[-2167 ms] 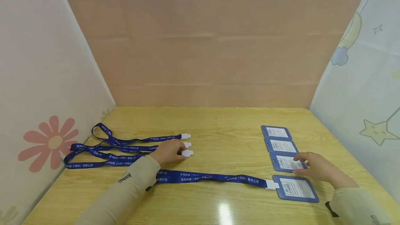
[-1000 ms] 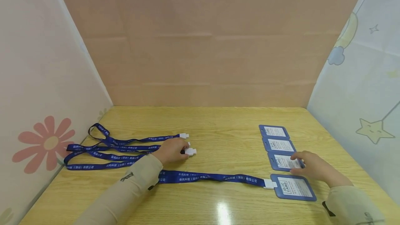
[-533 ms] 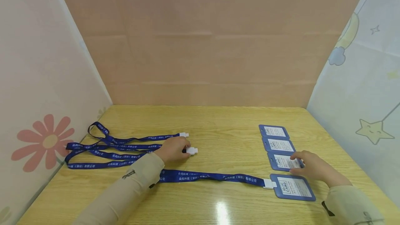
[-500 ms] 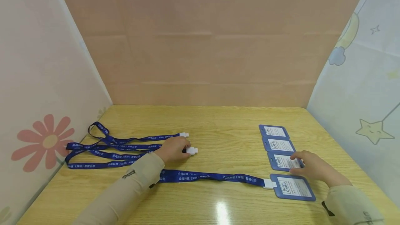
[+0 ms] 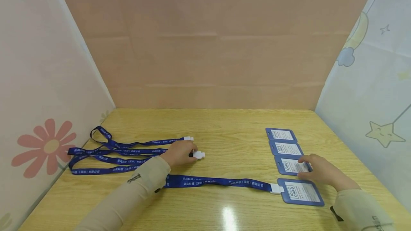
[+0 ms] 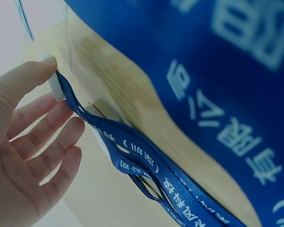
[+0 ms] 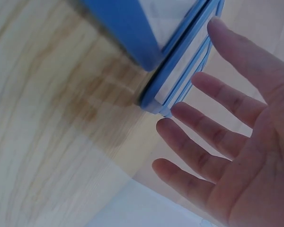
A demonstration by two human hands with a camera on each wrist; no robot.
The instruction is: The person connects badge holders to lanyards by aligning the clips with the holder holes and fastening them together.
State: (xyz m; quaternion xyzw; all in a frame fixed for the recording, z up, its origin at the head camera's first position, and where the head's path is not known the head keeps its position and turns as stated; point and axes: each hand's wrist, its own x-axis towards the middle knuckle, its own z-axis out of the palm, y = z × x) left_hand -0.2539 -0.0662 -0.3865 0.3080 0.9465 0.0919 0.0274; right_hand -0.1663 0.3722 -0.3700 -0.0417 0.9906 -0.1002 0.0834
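Observation:
In the head view, my left hand (image 5: pixel 180 153) pinches the white plastic clip (image 5: pixel 198 155) of a blue lanyard between thumb and index finger; its other fingers hang loosely curled in the left wrist view. The printed blue strap (image 6: pixel 132 151) trails away from that clip. My right hand (image 5: pixel 319 172) is at the right edge of a blue ID card holder (image 5: pixel 290 165), thumb and index fingertips at or over the edge. Whether they touch it is unclear. In the right wrist view its fingers (image 7: pixel 199 120) are fairly straight and spread.
In front, another lanyard (image 5: pixel 218 182) is joined by its white clip to a larger-looking card holder (image 5: pixel 302 192). Two more card holders, a middle one (image 5: pixel 287 148) and a back one (image 5: pixel 281 134), line up behind. Other lanyards (image 5: pixel 128 150) lie at left on the wooden table (image 5: pixel 231 127).
My left hand has shifted slightly to the right, carrying the pinched white clip a little past the other clips. The right hand stays at the same card holder.

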